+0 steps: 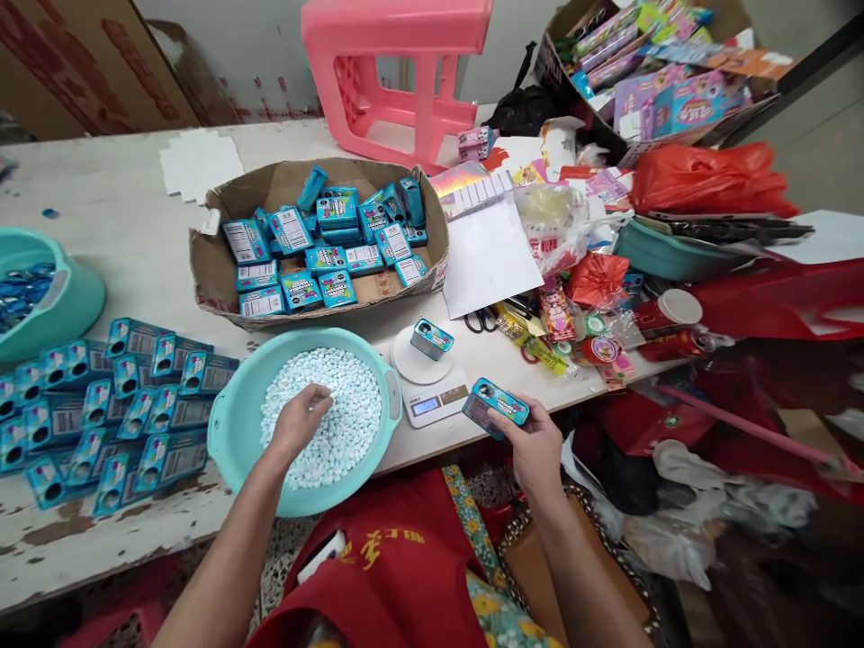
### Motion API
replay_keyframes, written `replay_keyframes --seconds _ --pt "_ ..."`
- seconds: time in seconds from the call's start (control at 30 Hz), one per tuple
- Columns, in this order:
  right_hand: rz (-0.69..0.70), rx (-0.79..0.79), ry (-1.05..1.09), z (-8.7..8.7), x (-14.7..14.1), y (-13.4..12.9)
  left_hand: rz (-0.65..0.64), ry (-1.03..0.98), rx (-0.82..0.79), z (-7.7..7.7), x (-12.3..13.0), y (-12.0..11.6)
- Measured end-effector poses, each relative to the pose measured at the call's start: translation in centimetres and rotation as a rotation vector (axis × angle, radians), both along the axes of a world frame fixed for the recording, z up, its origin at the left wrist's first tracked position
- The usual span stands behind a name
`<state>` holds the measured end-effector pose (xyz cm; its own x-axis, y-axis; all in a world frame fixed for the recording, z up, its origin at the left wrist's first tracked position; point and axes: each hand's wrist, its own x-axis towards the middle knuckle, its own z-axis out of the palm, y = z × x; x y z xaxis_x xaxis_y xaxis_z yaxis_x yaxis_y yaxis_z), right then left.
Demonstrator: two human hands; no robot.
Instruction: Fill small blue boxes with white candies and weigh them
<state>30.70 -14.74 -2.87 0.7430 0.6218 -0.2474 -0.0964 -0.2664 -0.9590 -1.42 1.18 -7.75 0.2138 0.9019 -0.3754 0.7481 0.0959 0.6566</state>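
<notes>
My left hand dips into a turquoise basin of small white candies. Its fingers are drawn together at the candy surface; whatever they hold is hidden. Off the table's front edge, my right hand grips a blue candy box printed "Caramelo", its top tilted up with a dark round opening. Between the hands stands a small white scale with a lit display. Another blue box sits on the scale's round plate, its opening facing up.
A cardboard tray of blue boxes is behind the basin. Several rows of open-holed boxes lie left, near another turquoise basin. Scissors, a paper cup, bags and a pink stool crowd the right and back.
</notes>
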Motion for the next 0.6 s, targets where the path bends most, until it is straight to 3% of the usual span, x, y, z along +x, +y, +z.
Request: replay_keyframes --seconds 0.1,0.2,0.33,0.43,0.6 --pt "-0.008 -0.004 0.002 -0.3 -0.4 -0.4 -0.124 0.159 0.016 0.0 0.5 -0.8" --pt "-0.004 0.002 -0.006 -0.5 -0.6 -0.8 -0.347 0.326 0.033 -0.3 2.0 -2.0" --pt "0.015 0.012 0.000 -0.8 -0.5 -1.2 -0.539 0.433 0.024 -0.8 3.6 -3.9" --pt "-0.003 0.004 0.007 -0.9 -0.4 -1.3 -0.494 0.309 -0.029 -0.6 2.9 -3.8" --pt "0.006 0.018 0.027 -0.9 0.1 -1.3 -0.155 -0.114 -0.280 -0.6 -0.2 -1.9"
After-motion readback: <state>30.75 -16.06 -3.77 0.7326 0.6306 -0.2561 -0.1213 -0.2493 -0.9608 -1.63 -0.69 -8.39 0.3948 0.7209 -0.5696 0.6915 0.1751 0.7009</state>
